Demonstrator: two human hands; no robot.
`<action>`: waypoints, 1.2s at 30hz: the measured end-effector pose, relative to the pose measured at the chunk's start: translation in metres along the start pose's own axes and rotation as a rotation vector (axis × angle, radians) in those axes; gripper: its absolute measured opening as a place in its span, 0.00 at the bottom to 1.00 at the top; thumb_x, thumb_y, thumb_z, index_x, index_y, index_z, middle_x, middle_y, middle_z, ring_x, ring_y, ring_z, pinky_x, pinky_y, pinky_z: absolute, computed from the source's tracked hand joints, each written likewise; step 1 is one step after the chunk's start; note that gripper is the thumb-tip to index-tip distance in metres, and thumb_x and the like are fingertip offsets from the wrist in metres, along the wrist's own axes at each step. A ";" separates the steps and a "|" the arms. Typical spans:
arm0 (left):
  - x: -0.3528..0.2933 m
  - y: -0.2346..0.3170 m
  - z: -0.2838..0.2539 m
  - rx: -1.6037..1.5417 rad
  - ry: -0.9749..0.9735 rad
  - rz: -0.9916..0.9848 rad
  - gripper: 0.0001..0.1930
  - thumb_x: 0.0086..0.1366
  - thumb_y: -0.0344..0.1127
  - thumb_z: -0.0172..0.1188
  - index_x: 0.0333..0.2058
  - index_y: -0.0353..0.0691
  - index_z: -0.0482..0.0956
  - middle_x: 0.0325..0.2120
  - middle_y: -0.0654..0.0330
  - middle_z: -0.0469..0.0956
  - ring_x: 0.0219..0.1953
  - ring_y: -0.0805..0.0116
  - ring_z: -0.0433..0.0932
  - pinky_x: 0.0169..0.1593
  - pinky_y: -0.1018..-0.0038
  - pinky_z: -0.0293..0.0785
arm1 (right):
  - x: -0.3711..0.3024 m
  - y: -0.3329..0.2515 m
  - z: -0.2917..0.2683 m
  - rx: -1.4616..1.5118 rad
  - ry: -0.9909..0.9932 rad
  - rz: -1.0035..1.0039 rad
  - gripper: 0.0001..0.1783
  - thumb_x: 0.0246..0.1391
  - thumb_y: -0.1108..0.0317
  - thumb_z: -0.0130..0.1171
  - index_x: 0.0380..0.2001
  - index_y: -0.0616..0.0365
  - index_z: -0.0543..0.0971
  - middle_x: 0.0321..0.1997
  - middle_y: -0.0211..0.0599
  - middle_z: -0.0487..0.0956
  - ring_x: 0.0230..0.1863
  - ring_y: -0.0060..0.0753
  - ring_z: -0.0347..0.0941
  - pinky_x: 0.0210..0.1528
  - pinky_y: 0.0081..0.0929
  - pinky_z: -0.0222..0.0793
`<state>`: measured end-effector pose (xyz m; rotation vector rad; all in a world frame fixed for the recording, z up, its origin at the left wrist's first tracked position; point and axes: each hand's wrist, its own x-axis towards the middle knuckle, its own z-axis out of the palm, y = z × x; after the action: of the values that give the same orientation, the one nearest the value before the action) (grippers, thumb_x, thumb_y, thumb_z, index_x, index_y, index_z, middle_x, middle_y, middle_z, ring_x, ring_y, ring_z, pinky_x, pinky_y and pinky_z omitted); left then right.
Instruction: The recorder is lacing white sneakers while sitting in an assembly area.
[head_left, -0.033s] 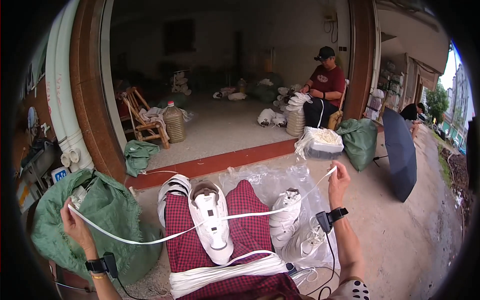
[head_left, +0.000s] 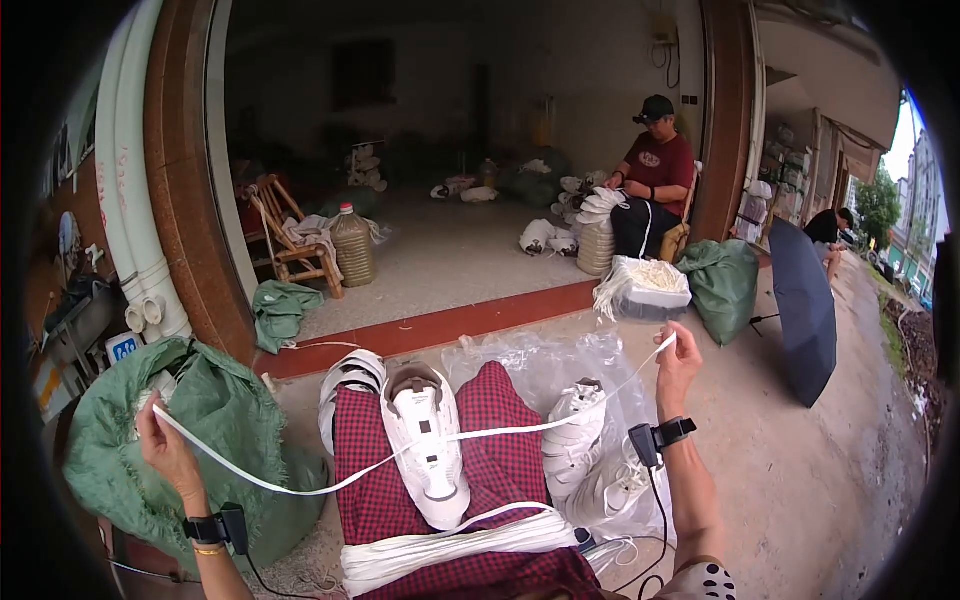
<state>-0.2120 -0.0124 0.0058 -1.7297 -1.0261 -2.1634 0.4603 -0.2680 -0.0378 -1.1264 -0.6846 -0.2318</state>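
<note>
A white shoe (head_left: 428, 485) lies on the person's checked lap cloth (head_left: 498, 415), a flat white lace (head_left: 510, 433) drawn out to both sides.

The shoe is low-cut and white, with small dark patches down its middle and a greyish-brown lining at the open collar; its sole faces down toward the cloth. Its toe points back toward the person, its collar away, and its long axis runs near to far, the toe end leaning slightly right. The lace crosses it sideways, sagging on the left and climbing on the right. The fingers of the left hand (head_left: 170, 452) are pinched closed on one end, those of the right hand (head_left: 678, 370) on the other.
</note>
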 end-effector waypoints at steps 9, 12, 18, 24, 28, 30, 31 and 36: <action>-0.125 0.125 0.120 -0.740 -0.581 -0.627 0.09 0.69 0.23 0.54 0.45 0.31 0.80 0.29 0.60 0.80 0.30 0.74 0.80 0.36 0.78 0.79 | -0.093 -0.025 0.109 0.319 -0.460 0.308 0.10 0.59 0.68 0.65 0.41 0.62 0.83 0.34 0.32 0.82 0.35 0.20 0.75 0.38 0.20 0.70; -0.149 0.124 0.137 -0.775 -0.765 -0.798 0.08 0.69 0.25 0.56 0.43 0.30 0.81 0.31 0.56 0.83 0.32 0.71 0.82 0.38 0.76 0.81 | -0.120 -0.030 0.152 0.412 -0.638 0.406 0.10 0.58 0.69 0.65 0.41 0.62 0.82 0.34 0.30 0.81 0.34 0.19 0.74 0.38 0.19 0.69; -0.150 0.133 0.156 -0.830 -0.867 -0.897 0.12 0.69 0.34 0.61 0.46 0.33 0.82 0.32 0.62 0.82 0.33 0.77 0.79 0.40 0.80 0.76 | -0.130 -0.020 0.178 0.251 -0.882 0.278 0.04 0.59 0.73 0.64 0.35 0.61 0.78 0.31 0.24 0.79 0.33 0.12 0.73 0.36 0.15 0.70; -0.161 0.118 0.141 -0.856 -0.859 -0.900 0.10 0.67 0.31 0.62 0.45 0.32 0.82 0.29 0.63 0.82 0.30 0.79 0.79 0.37 0.81 0.77 | -0.147 -0.029 0.174 0.059 -1.086 0.230 0.05 0.57 0.74 0.64 0.34 0.60 0.77 0.30 0.22 0.78 0.31 0.10 0.70 0.34 0.13 0.67; -0.164 0.126 0.139 -0.853 -0.864 -0.895 0.08 0.68 0.28 0.60 0.43 0.32 0.81 0.30 0.62 0.82 0.30 0.79 0.78 0.38 0.80 0.78 | -0.156 -0.037 0.165 -0.028 -1.074 0.193 0.05 0.56 0.74 0.64 0.33 0.59 0.77 0.28 0.22 0.78 0.28 0.09 0.69 0.30 0.13 0.64; -0.164 0.134 0.136 -0.868 -0.871 -0.916 0.07 0.68 0.26 0.59 0.42 0.31 0.81 0.31 0.62 0.82 0.30 0.79 0.78 0.38 0.80 0.77 | -0.158 -0.039 0.166 -0.010 -1.019 0.149 0.05 0.53 0.74 0.65 0.29 0.60 0.77 0.24 0.25 0.79 0.26 0.10 0.71 0.28 0.14 0.66; -0.164 0.132 0.133 -0.863 -0.900 -0.909 0.08 0.67 0.28 0.61 0.42 0.32 0.80 0.31 0.62 0.82 0.30 0.79 0.78 0.37 0.80 0.78 | -0.161 -0.040 0.169 -0.014 -1.018 0.100 0.05 0.52 0.74 0.65 0.29 0.60 0.78 0.24 0.25 0.79 0.25 0.10 0.71 0.28 0.14 0.67; -0.167 0.133 0.128 -0.869 -0.984 -0.976 0.06 0.67 0.26 0.60 0.41 0.31 0.79 0.31 0.62 0.81 0.31 0.79 0.78 0.38 0.79 0.78 | -0.156 -0.040 0.167 -0.072 -1.111 0.040 0.04 0.48 0.76 0.65 0.26 0.61 0.78 0.23 0.29 0.80 0.24 0.14 0.74 0.29 0.17 0.70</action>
<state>0.0106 -0.0769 -0.0838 -3.5126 -1.4461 -2.4270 0.2555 -0.1628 -0.0607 -1.2979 -1.6310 0.4579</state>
